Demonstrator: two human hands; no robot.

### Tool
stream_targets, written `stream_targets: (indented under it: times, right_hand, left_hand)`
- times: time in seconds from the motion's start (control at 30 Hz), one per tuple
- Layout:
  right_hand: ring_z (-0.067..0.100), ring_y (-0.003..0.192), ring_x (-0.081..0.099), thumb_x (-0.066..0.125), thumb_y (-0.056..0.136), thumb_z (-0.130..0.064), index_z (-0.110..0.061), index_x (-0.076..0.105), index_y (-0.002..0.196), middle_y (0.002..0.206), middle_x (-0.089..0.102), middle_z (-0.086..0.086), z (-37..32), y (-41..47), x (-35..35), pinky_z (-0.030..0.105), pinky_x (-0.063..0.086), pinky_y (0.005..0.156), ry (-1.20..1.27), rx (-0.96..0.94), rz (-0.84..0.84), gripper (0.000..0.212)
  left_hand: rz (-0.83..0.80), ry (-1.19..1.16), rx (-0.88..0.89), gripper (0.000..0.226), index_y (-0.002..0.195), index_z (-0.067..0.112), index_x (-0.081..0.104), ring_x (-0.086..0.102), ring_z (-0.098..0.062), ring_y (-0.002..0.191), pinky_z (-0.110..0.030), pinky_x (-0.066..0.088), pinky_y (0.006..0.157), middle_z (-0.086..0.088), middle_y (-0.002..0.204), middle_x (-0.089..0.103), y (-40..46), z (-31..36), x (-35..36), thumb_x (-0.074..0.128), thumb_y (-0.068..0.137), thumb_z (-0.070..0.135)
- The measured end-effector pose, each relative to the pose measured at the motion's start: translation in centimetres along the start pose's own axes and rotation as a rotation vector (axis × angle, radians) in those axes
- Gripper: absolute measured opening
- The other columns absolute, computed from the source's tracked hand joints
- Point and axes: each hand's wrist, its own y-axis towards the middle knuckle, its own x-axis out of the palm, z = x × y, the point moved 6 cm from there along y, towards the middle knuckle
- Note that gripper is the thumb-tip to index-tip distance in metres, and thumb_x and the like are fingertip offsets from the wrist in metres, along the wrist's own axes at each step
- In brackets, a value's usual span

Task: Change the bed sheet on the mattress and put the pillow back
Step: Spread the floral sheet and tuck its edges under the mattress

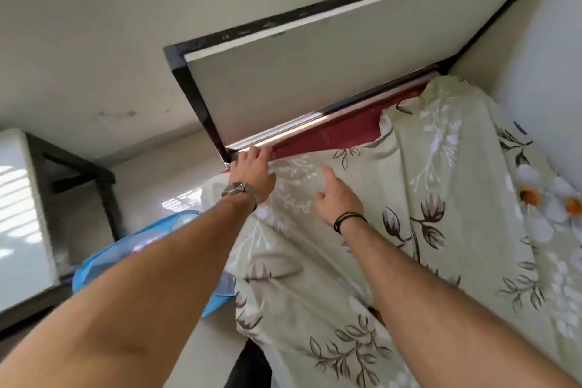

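A pale green bed sheet (425,198) with brown leaf and flower prints lies loosely over the mattress. A strip of dark red mattress (327,135) shows along the far edge by the headboard. My left hand (252,172), with a wristwatch, grips the sheet's edge at the far left corner next to the headboard frame. My right hand (337,195), with a black wristband, rests on the sheet a little to the right, index finger stretched out. A pillow with white and orange flowers (541,201) lies at the right edge.
A black-framed white headboard (315,66) stands at the far end. The wall (548,57) runs along the right side of the bed. A blue mesh basket (126,249) sits on the floor to the left. A white cabinet (19,214) stands at far left.
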Motion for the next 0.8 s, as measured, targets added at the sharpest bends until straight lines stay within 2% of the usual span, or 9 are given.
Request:
stream_targets:
  times: [0.1, 0.17, 0.23, 0.33, 0.43, 0.53, 0.63, 0.7, 0.8]
  right_hand:
    - [0.027, 0.081, 0.058, 0.054, 0.098, -0.023, -0.045, 0.002, 0.160, 0.095, 0.060, 0.001, -0.9, 5.5, 0.0, 0.033, 0.043, 0.070, -0.068, 0.052, 0.051, 0.083]
    - [0.032, 0.092, 0.064, 0.056, 0.099, -0.027, -0.038, 0.022, 0.156, 0.102, 0.067, 0.006, -1.1, 8.3, 0.1, 0.035, 0.045, 0.072, -0.127, 0.083, 0.026, 0.067]
    - [0.037, 0.103, 0.066, 0.055, 0.098, -0.029, -0.025, 0.047, 0.136, 0.110, 0.070, 0.014, -1.6, 10.5, -0.1, 0.038, 0.046, 0.075, -0.181, 0.084, 0.009, 0.039]
    - [0.041, 0.102, 0.067, 0.052, 0.095, -0.019, -0.021, 0.056, 0.127, 0.106, 0.070, 0.021, -6.0, 12.8, -0.8, 0.041, 0.048, 0.076, -0.172, -0.035, 0.063, 0.033]
    - [0.040, 0.089, 0.066, 0.051, 0.095, -0.011, -0.014, 0.056, 0.123, 0.095, 0.068, 0.018, -11.9, 13.9, -0.4, 0.038, 0.038, 0.065, 0.005, -0.210, 0.157, 0.028]
    - [0.039, 0.089, 0.065, 0.049, 0.099, -0.011, -0.013, 0.053, 0.121, 0.097, 0.066, 0.017, -13.2, 15.3, 2.3, 0.038, 0.037, 0.064, -0.027, -0.243, 0.088, 0.022]
    - [0.036, 0.107, 0.061, 0.047, 0.099, -0.009, -0.011, 0.050, 0.135, 0.114, 0.065, 0.017, -12.2, 15.8, 4.4, 0.040, 0.046, 0.084, -0.130, -0.250, -0.087, 0.036]
    - [0.033, 0.110, 0.063, 0.047, 0.097, -0.007, -0.020, 0.044, 0.142, 0.117, 0.068, 0.012, -12.6, 15.5, 5.0, 0.041, 0.049, 0.093, -0.079, -0.315, -0.186, 0.047]
    - [0.025, 0.114, 0.064, 0.046, 0.099, -0.012, -0.031, 0.040, 0.150, 0.124, 0.070, 0.003, -12.6, 15.3, 5.5, 0.040, 0.051, 0.102, 0.042, -0.331, -0.320, 0.055]
  left_hand:
    - [-0.086, 0.104, 0.050, 0.061, 0.144, 0.026, 0.042, 0.047, -0.029, 0.133, -0.050, 0.037, 0.105, -0.002, 0.145, 0.052, 3.5, -0.6, 1.6, 0.063, 0.093, 0.049]
    - [-0.071, 0.103, 0.075, 0.036, 0.125, 0.030, 0.052, 0.058, -0.026, 0.118, -0.048, 0.037, 0.097, 0.001, 0.127, 0.066, 4.2, -1.6, 1.7, 0.058, 0.095, 0.048]
    - [-0.010, 0.033, 0.089, 0.013, 0.106, 0.032, 0.057, 0.062, -0.025, 0.105, -0.044, 0.038, 0.092, 0.004, 0.108, 0.072, 4.3, -3.1, 1.4, 0.055, 0.094, 0.037]
    - [0.112, -0.239, -0.097, 0.021, 0.113, 0.028, 0.062, 0.066, -0.035, 0.096, -0.044, 0.044, 0.087, -0.009, 0.098, 0.073, 4.5, -6.8, -0.2, 0.058, 0.093, 0.025]
    - [0.178, -0.422, -0.271, 0.026, 0.122, 0.025, 0.063, 0.068, -0.042, 0.092, -0.043, 0.051, 0.080, -0.018, 0.098, 0.074, 4.4, -9.8, -0.9, 0.059, 0.097, 0.033]
    - [0.053, -0.488, -0.324, 0.023, 0.101, 0.027, 0.066, 0.068, -0.040, 0.088, -0.041, 0.052, 0.076, -0.011, 0.080, 0.069, 4.4, -13.0, 0.8, 0.058, 0.092, 0.047]
    - [0.025, -0.483, -0.407, 0.035, 0.078, 0.029, 0.057, 0.068, -0.040, 0.081, -0.040, 0.052, 0.071, -0.002, 0.063, 0.056, 4.2, -17.4, 1.8, 0.045, 0.082, 0.062]
    - [0.062, -0.459, -0.454, 0.035, 0.083, 0.024, 0.063, 0.068, -0.038, 0.087, -0.040, 0.051, 0.076, -0.008, 0.074, 0.065, 4.7, -19.2, 1.6, 0.049, 0.090, 0.055]
    - [0.042, -0.240, -0.564, 0.026, 0.114, 0.021, 0.068, 0.062, -0.040, 0.112, -0.046, 0.045, 0.094, -0.015, 0.116, 0.067, 5.3, -19.4, 0.8, 0.052, 0.097, 0.033]
